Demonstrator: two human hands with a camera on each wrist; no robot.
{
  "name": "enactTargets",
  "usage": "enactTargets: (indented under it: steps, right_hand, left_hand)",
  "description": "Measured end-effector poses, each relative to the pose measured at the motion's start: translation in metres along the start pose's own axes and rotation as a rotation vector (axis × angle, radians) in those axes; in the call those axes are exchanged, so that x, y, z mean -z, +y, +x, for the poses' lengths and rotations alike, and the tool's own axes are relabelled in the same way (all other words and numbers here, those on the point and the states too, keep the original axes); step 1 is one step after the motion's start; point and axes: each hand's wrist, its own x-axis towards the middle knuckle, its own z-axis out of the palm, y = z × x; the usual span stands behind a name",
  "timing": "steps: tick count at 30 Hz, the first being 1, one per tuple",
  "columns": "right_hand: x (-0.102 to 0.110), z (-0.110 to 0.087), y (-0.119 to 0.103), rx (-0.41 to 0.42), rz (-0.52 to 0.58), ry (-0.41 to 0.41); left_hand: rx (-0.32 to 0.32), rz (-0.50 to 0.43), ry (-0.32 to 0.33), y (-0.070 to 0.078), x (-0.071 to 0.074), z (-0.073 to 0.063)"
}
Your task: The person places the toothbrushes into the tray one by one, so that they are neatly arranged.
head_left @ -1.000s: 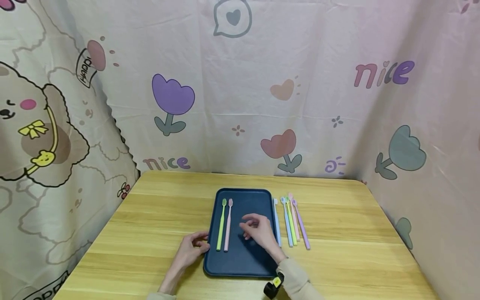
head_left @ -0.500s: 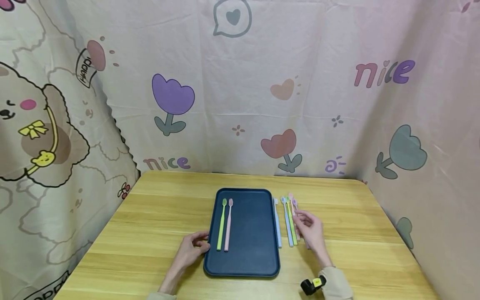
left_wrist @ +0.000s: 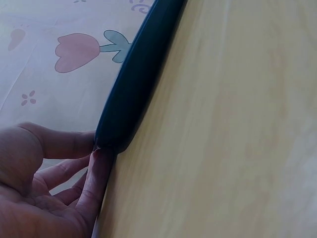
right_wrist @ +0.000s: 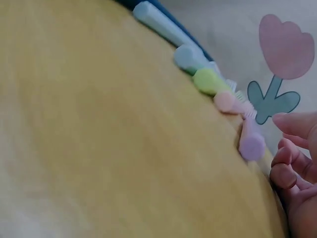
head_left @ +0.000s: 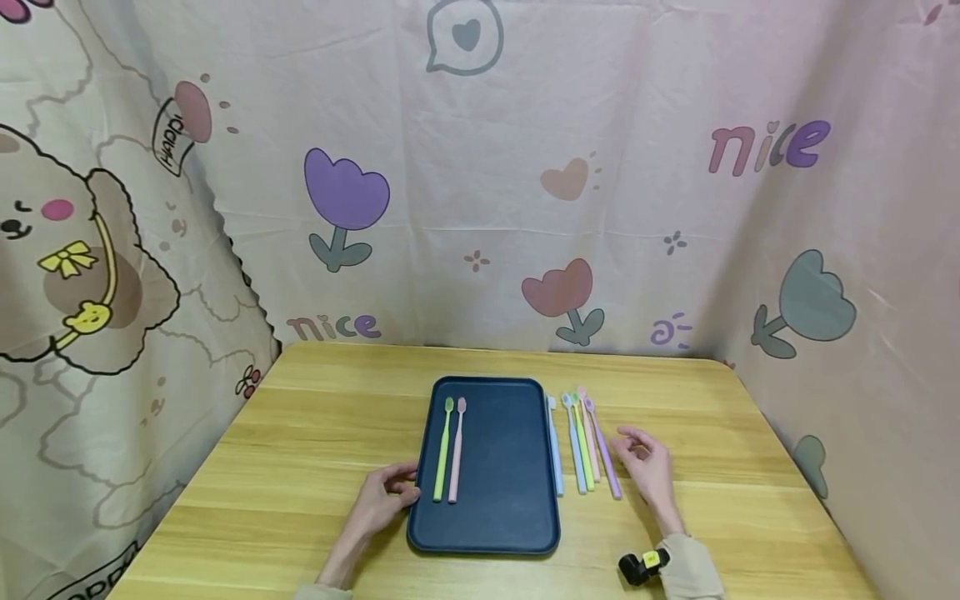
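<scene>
On the table lies a dark blue tray [head_left: 498, 525]. A green toothbrush [head_left: 441, 458] and a pink toothbrush [head_left: 455, 458] lie side by side in its left part. My left hand [head_left: 378, 498] holds the tray's left edge; in the left wrist view its thumb and finger meet the rim [left_wrist: 126, 109]. My right hand [head_left: 648, 467] is just right of the purple toothbrush [head_left: 606, 462], fingers loosely bent, holding nothing. Left of the purple one lie a second pink toothbrush [head_left: 589, 437], a second green toothbrush [head_left: 583, 454] and a blue toothbrush [head_left: 577, 458].
Another blue toothbrush [head_left: 556, 450] lies close along the tray's right side. The wooden table [head_left: 300, 442] reaches back to a printed curtain [head_left: 465, 167]. A black device with a yellow mark [head_left: 643, 567] sits at my right wrist.
My right hand has moved right, from above the tray, past the toothbrushes on the table, to the right of the purple one. My left hand stays at the tray's edge.
</scene>
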Motion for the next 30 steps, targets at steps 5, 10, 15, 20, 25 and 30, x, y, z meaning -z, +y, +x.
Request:
enactTargets:
  steps: [5,10,15,20,25,30]
  right_hand:
    - [-0.0011,0.0020,0.0033,0.007,-0.058,-0.038]
    - [-0.0014,0.0029,0.0039,0.014,-0.110,-0.059]
    - [-0.0010,0.0029,0.0033,0.001,-0.142,-0.070]
    - [0.0005,0.0019,0.0024,-0.007,-0.158,-0.077]
    - [0.0008,0.0014,0.0005,-0.024,-0.159,-0.081]
    - [0.0000,0.0029,-0.0009,-0.045,-0.196,-0.106]
  left_hand:
    - [0.009,0.000,0.000,0.0004,0.0001,0.0009]
    - [0.026,0.004,-0.005,-0.0004,0.0003,0.0011]
    - [0.027,-0.009,0.000,-0.0002,-0.0003,0.0007]
    - [0.027,-0.015,0.002,-0.0001,-0.0008,0.0002]
    - [0.030,-0.016,0.005,-0.0005,-0.0010,0.0004]
    - [0.030,-0.002,0.033,-0.0026,-0.0029,0.0018]
